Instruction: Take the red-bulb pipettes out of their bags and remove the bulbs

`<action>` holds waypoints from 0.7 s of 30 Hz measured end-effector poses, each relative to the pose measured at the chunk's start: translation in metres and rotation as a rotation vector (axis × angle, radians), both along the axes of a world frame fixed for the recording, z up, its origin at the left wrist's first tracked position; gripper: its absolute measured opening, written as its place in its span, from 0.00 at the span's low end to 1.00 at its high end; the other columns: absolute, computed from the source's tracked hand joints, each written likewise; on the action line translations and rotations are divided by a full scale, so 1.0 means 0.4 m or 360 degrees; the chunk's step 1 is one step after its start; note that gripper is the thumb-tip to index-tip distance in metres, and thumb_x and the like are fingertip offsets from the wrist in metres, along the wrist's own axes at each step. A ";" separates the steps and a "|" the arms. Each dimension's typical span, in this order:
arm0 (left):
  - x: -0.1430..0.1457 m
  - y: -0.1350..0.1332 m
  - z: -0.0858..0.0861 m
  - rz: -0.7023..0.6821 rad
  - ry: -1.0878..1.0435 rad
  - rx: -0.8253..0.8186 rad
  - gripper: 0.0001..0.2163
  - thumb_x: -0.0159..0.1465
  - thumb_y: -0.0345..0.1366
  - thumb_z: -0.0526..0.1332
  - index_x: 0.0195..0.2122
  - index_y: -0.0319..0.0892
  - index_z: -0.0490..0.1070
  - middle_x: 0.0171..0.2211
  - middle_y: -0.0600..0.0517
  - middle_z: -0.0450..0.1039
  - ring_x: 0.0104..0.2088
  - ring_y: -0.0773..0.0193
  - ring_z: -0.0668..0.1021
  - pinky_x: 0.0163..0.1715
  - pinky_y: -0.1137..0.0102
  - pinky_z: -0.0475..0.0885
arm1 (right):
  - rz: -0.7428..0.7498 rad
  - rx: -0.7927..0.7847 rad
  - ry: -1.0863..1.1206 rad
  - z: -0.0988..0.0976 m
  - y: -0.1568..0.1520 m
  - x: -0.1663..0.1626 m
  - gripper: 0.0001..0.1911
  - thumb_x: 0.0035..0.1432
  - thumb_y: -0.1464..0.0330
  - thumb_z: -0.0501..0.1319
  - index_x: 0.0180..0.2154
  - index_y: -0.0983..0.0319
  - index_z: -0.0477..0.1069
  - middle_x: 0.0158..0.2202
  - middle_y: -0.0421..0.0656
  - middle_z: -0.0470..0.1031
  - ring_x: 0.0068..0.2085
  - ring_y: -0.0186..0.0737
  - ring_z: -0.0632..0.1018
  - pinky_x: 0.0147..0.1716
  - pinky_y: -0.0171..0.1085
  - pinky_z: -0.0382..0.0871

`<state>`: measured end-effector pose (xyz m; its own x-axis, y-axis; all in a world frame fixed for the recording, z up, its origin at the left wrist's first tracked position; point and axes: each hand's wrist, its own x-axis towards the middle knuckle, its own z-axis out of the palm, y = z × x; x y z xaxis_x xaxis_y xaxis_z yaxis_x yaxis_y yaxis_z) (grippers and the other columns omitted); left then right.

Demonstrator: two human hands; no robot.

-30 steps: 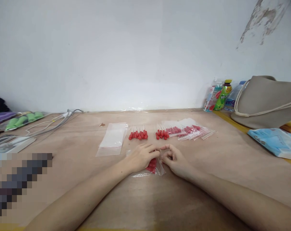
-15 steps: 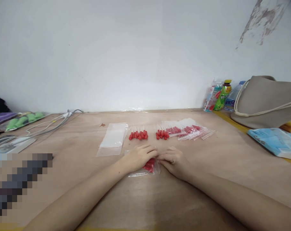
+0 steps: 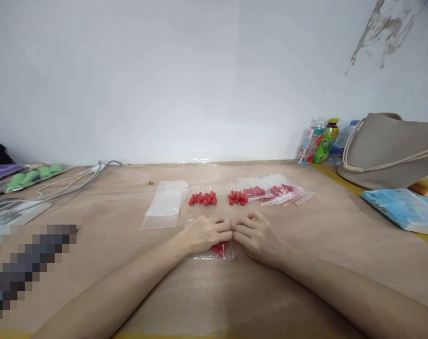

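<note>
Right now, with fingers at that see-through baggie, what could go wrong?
The left hand lies over the clear plastic bag, so the red tips inside might get squashed. Loose red-tipped sticks lie beyond the right hand, so a bumping knuckle could scatter them.

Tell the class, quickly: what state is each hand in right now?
Left hand: closed on the bag, near its edge.
Right hand: curled at the same edge; whether its grip holds it cannot be told.
</note>
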<state>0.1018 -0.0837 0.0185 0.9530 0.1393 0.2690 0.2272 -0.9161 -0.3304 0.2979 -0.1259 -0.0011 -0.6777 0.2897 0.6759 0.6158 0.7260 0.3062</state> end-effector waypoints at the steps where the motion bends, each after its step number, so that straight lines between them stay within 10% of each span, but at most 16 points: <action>1: -0.003 -0.001 0.001 0.0008 0.0000 -0.0009 0.07 0.66 0.29 0.49 0.33 0.40 0.65 0.36 0.53 0.70 0.35 0.67 0.72 0.27 0.74 0.63 | -0.0004 0.0001 -0.0046 0.003 -0.001 0.002 0.14 0.59 0.78 0.47 0.25 0.64 0.65 0.26 0.40 0.71 0.32 0.33 0.66 0.33 0.38 0.53; 9: -0.045 0.001 0.026 0.0097 -0.0154 -0.0049 0.12 0.67 0.29 0.42 0.40 0.39 0.65 0.42 0.49 0.71 0.37 0.66 0.75 0.35 0.72 0.69 | 0.0107 -0.0307 -0.0223 0.013 0.004 0.025 0.10 0.59 0.75 0.50 0.31 0.62 0.68 0.37 0.42 0.73 0.41 0.38 0.67 0.41 0.40 0.55; 15: -0.055 0.003 0.037 0.0142 -0.0283 -0.0063 0.13 0.67 0.29 0.41 0.42 0.39 0.65 0.43 0.48 0.71 0.40 0.65 0.75 0.39 0.72 0.69 | 0.0169 -0.1038 0.0089 0.024 -0.001 0.035 0.09 0.55 0.74 0.52 0.36 0.60 0.69 0.33 0.42 0.73 0.36 0.38 0.69 0.37 0.39 0.60; 21: -0.051 -0.045 0.048 0.0522 -0.0458 -0.0769 0.10 0.65 0.36 0.50 0.45 0.42 0.63 0.39 0.49 0.72 0.39 0.62 0.74 0.39 0.68 0.69 | 0.0135 -0.1379 0.0678 -0.004 0.018 0.016 0.11 0.57 0.71 0.53 0.41 0.59 0.70 0.34 0.41 0.74 0.35 0.35 0.71 0.36 0.35 0.64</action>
